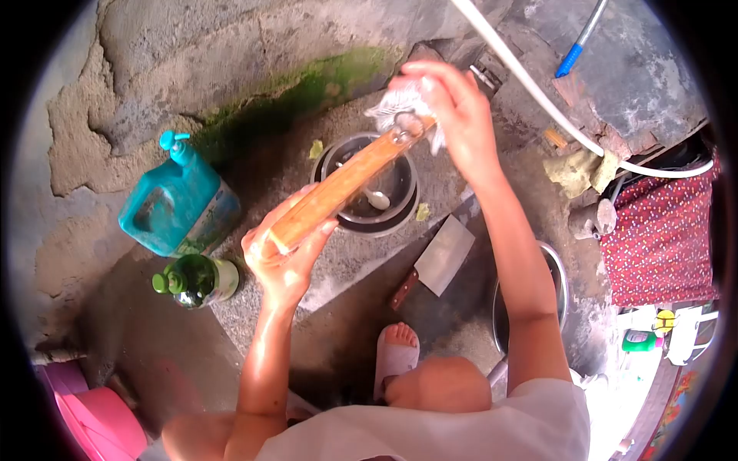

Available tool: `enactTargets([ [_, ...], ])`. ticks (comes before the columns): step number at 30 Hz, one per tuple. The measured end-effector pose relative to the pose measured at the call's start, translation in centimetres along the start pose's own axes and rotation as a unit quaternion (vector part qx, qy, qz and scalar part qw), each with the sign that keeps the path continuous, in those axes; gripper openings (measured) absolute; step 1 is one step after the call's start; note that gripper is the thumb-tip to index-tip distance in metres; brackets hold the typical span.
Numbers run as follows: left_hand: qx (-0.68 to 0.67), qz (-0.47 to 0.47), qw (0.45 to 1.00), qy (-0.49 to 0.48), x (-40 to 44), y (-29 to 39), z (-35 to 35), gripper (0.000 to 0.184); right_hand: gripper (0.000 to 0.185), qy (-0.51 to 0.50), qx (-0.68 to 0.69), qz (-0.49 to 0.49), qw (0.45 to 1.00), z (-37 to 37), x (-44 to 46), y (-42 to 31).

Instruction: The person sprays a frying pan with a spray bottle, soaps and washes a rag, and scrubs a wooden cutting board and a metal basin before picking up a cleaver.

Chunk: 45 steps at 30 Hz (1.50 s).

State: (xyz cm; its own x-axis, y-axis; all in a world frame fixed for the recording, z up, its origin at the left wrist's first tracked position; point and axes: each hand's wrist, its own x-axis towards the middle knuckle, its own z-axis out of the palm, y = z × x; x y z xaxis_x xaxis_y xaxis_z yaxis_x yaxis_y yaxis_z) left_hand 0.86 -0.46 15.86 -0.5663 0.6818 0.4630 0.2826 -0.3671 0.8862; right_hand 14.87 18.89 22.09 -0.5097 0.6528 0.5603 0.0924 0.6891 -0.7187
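My left hand [280, 265] is wrapped round the lower end of a wooden chopping board [338, 187], which I see edge-on and tilted. A metal ring [407, 127] sits at the board's far end. There my right hand [465, 119] presses a wet white cloth [401, 101] against the wood; its fingers are slightly blurred. Under the board stand nested metal bowls [415, 180], partly hidden, with a white spoon [377, 200] inside. Below them a cleaver [446, 256] with a brown handle lies on the ground.
On the left stand a teal pump jug [173, 203] and a green bottle [196, 280] by the mossy wall. A white hose [530, 84] crosses the upper right. Near my right arm is a metal basin [565, 284]. A pink tub [100, 419] is at lower left.
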Motion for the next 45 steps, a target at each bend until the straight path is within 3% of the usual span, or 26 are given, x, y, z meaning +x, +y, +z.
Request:
enactTargets([
  [1, 0.01, 0.021, 1.0, -0.013, -0.1, 0.2, 0.0, 0.037, 0.024, 0.021, 0.042, 0.026, 0.999, 0.1, 0.1, 0.6],
  [2, 0.016, 0.025, 0.999, -0.027, 0.0, 0.5, 0.0, 0.037, 0.024, 0.086, -0.002, 0.074, 0.994, 0.1, 0.2, 0.8],
  [3, 0.03, 0.012, 0.999, -0.033, -0.1, 0.3, -0.3, 0.037, 0.025, 0.059, 0.099, 0.186, 0.976, -0.4, 0.1, 2.0],
  [5, 0.002, -0.01, 1.0, -0.021, -0.4, -0.1, -0.6, 0.036, 0.026, -0.01, 0.198, 0.222, 0.955, -0.5, -0.7, 2.3],
  [9, -0.048, -0.071, 0.996, 0.029, 0.0, 0.4, -2.1, 0.031, 0.017, 0.037, 0.125, 0.107, 0.986, 0.8, 0.2, 2.3],
  [10, -0.017, -0.066, 0.997, 0.038, 0.1, 0.2, -2.2, 0.029, 0.023, 0.055, 0.124, 0.111, 0.985, 1.2, 0.5, 1.1],
  [13, -0.047, -0.086, 0.993, 0.065, 0.1, 0.1, -1.2, 0.029, 0.019, 0.111, 0.279, 0.069, 0.951, 2.6, 1.2, 0.2],
  [16, -0.063, -0.061, 0.993, 0.08, 0.4, -0.4, -0.8, 0.028, 0.017, 0.046, 0.235, 0.136, 0.961, 3.2, 1.2, -0.8],
  [19, -0.04, -0.023, 0.999, 0.029, 0.3, -0.6, -0.8, 0.029, 0.017, 0.08, 0.245, 0.218, 0.941, 2.9, 0.4, -0.8],
  [20, -0.032, -0.018, 0.999, 0.034, 0.2, 0.0, -0.5, 0.03, 0.016, 0.071, 0.283, 0.13, 0.948, 2.2, 0.5, 1.9],
  [21, -0.033, -0.018, 0.999, 0.031, 0.3, 0.0, -0.7, 0.03, 0.018, 0.089, 0.204, 0.099, 0.97, 2.0, 1.0, 2.1],
  [23, -0.034, -0.022, 0.999, 0.018, 0.5, -0.2, -1.1, 0.031, 0.023, 0.096, 0.235, 0.166, 0.953, 1.9, 0.3, 2.1],
  [27, -0.127, -0.018, 0.99, 0.062, 1.3, 0.1, -2.0, 0.033, 0.027, 0.059, 0.293, 0.137, 0.944, 3.1, -0.2, -1.3],
  [30, -0.082, -0.038, 0.995, 0.031, 1.2, 0.7, -2.8, 0.033, 0.026, 0.102, 0.266, 0.086, 0.955, 3.1, 0.3, -1.2],
  [34, -0.057, -0.055, 0.996, 0.03, 1.2, 0.7, -2.6, 0.033, 0.03, 0.113, 0.308, 0.172, 0.929, 1.8, 0.3, -0.8],
  [36, -0.078, -0.074, 0.993, 0.039, 1.3, 0.6, -2.5, 0.034, 0.033, 0.101, 0.06, 0.025, 0.993, 1.8, -0.4, -1.0],
  [37, -0.094, -0.071, 0.992, 0.04, 1.4, 0.5, -2.4, 0.034, 0.035, 0.093, -0.068, -0.048, 0.992, 2.0, -0.7, -1.2],
  [38, -0.109, -0.068, 0.991, 0.041, 1.5, 0.4, -2.3, 0.035, 0.039, 0.1, -0.05, -0.048, 0.993, 2.5, -0.8, -1.2],
  [41, -0.109, -0.072, 0.991, 0.041, 1.4, 0.6, -1.8, 0.031, 0.038, 0.052, -0.225, -0.08, 0.97, 1.7, -0.9, -3.7],
  [42, -0.086, -0.07, 0.993, 0.034, 1.2, 0.8, -1.7, 0.031, 0.043, 0.039, -0.254, -0.238, 0.937, 0.6, 0.0, -0.4],
  [45, -0.062, -0.062, 0.996, 0.021, 1.3, 0.3, -1.1, 0.029, 0.039, 0.012, -0.23, -0.227, 0.946, 1.5, -1.2, 0.0],
])
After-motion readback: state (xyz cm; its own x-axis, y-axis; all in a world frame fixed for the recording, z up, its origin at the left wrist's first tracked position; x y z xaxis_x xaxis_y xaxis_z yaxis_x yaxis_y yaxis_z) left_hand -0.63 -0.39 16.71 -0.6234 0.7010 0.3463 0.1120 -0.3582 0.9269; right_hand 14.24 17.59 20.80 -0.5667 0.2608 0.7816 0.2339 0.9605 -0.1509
